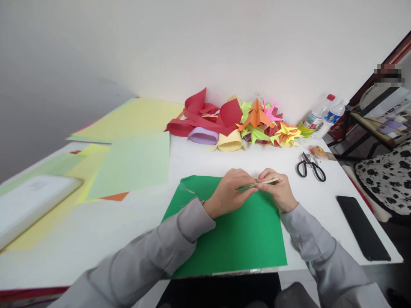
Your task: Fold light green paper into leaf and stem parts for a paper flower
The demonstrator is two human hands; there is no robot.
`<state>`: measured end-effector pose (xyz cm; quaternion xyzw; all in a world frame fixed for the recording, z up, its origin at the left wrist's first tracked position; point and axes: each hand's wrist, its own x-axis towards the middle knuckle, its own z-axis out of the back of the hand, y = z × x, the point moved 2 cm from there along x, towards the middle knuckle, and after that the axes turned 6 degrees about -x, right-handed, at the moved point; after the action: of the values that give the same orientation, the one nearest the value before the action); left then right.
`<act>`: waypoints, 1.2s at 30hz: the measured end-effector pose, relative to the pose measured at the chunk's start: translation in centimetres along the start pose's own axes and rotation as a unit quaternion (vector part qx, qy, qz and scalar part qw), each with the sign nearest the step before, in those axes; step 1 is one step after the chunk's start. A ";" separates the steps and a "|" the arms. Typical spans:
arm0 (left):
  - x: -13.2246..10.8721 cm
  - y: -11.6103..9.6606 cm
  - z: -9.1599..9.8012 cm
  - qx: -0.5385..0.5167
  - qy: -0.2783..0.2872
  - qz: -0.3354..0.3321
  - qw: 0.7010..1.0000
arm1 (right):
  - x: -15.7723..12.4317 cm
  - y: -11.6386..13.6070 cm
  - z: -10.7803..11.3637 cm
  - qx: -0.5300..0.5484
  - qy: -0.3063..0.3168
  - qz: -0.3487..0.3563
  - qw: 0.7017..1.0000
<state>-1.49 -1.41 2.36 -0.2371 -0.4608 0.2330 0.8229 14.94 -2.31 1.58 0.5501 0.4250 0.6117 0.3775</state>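
A small folded piece of light green paper is pinched between both hands above the green sheet. My left hand grips its left part, thumb below and fingers on top. At its right part, my right hand has thumb and fingers closed on the same paper. The two hands nearly touch at the fingertips. The paper is seen almost edge-on, so its folded shape is mostly hidden.
Behind lie red curled papers and folded paper stars. Scissors, a black phone and bottles are on the right. Pale green sheets and a white box occupy the left.
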 end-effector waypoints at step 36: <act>0.2 -0.8 0.3 -0.065 -0.012 0.057 0.996 | -0.2 0.7 -0.2 -0.004 -0.012 -0.029 1.000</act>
<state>-1.56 -1.88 3.10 -0.3134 -0.4702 0.2521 0.7856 14.78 -2.75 2.12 0.5431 0.4335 0.5961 0.4023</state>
